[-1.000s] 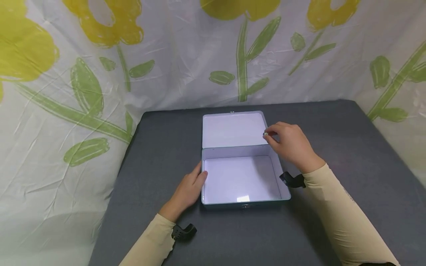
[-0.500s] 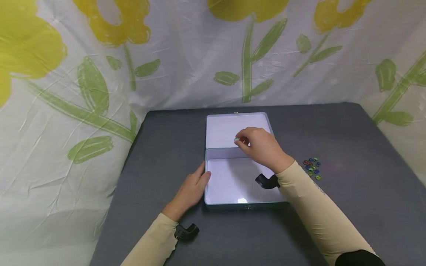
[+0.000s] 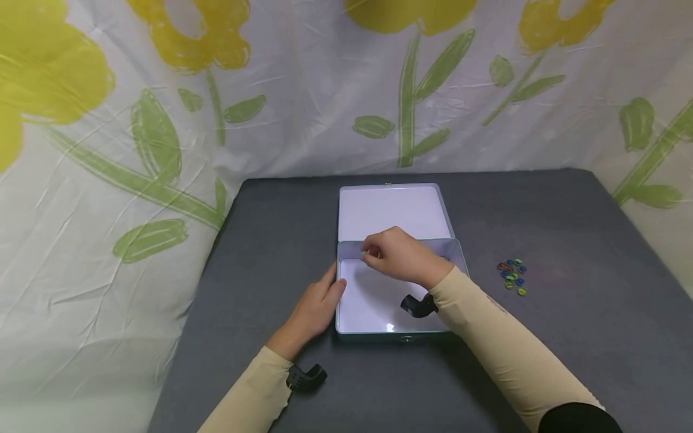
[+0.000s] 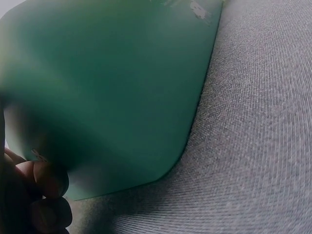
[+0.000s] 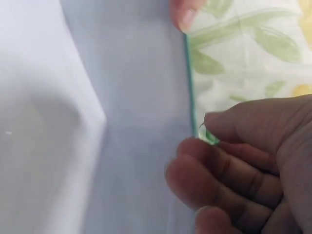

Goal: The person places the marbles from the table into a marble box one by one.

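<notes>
A shallow tin box, green outside and white inside, stands with its lid folded back. My left hand holds its left wall, the thumb over the rim; in the left wrist view curled fingers lie by the green side. My right hand is over the back left part of the box. Its thumb and forefinger pinch a small clear glass marble with green in it. The hand and sleeve hide part of the box floor.
Several small glass marbles, in blue, green, yellow and red, lie close together on the dark grey tabletop, right of the box. A flower-printed curtain hangs behind the table and along its sides.
My right hand has moved left and down from beside the lid's right edge to over the box, carrying the marble. The loose marbles have come into view. My left hand stays on the box.
</notes>
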Available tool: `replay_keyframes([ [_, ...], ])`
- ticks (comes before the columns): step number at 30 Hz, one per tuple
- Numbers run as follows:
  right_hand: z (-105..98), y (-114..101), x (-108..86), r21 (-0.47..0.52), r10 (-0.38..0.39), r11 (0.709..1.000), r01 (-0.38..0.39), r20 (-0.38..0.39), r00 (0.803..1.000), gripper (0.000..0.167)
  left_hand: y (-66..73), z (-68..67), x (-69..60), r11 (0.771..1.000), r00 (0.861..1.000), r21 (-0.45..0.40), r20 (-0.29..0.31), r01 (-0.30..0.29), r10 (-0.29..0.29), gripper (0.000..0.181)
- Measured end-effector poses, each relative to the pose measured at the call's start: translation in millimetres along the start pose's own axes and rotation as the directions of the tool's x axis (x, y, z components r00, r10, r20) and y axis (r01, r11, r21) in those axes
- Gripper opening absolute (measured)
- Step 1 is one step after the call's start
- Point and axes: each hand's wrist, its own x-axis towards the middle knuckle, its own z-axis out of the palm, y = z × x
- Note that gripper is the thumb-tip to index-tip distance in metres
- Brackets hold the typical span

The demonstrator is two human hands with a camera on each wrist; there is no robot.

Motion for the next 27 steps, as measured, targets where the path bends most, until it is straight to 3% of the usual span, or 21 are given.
replay_keyframes([
  [7,15,4,4.0,-0.002,-0.028,1.0,0.028,0.079,0.996,0.012,-1.6,-1.2,-1.2,1.0,1.0,-0.013,-0.016,-0.018,0.018,0.063],
  [18,29,17,8.2,0.029,0.089,0.995,-0.096,0.166,0.982,0.019,-0.3,-1.2,-2.5,1.0,1.0,-0.026,-0.015,-0.016,0.016,0.063],
  [27,37,20,8.1,-0.056,0.199,0.979,-0.194,0.093,0.976,0.017,0.7,-1.6,-2.9,1.0,1.0,-0.024,-0.003,-0.015,0.015,0.063],
])
